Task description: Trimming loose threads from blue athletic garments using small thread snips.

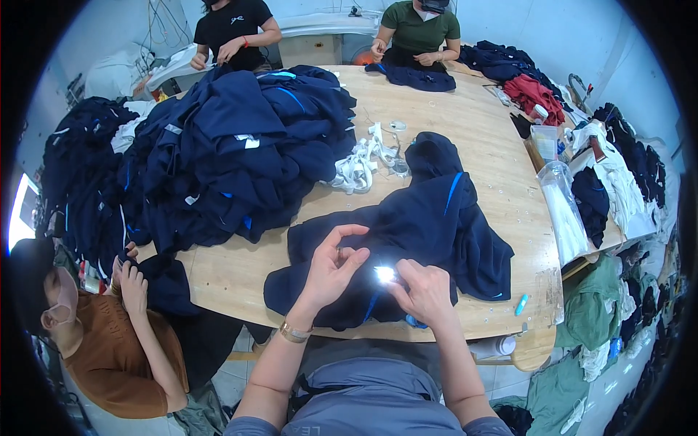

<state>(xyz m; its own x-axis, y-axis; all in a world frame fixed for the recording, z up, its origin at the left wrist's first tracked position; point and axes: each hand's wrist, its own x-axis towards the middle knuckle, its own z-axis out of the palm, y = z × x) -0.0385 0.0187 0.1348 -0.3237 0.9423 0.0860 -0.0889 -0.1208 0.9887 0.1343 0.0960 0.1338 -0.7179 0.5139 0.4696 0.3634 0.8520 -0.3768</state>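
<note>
A dark navy garment [429, 225] with blue piping lies spread on the wooden table [465, 123] in front of me. My left hand [331, 267] rests on it with thumb and forefinger pinched on a small part of the cloth, the other fingers raised. My right hand [424, 289] presses on the garment beside a small bright white tag [384, 274], fingers curled at it. The two hands sit close together near the table's front edge.
A big heap of navy garments [233, 152] fills the left of the table, white straps [363, 160] beside it. A person in brown [109, 341] works at my left; two people sit at the far side. Bags, boxes and clothes crowd the right.
</note>
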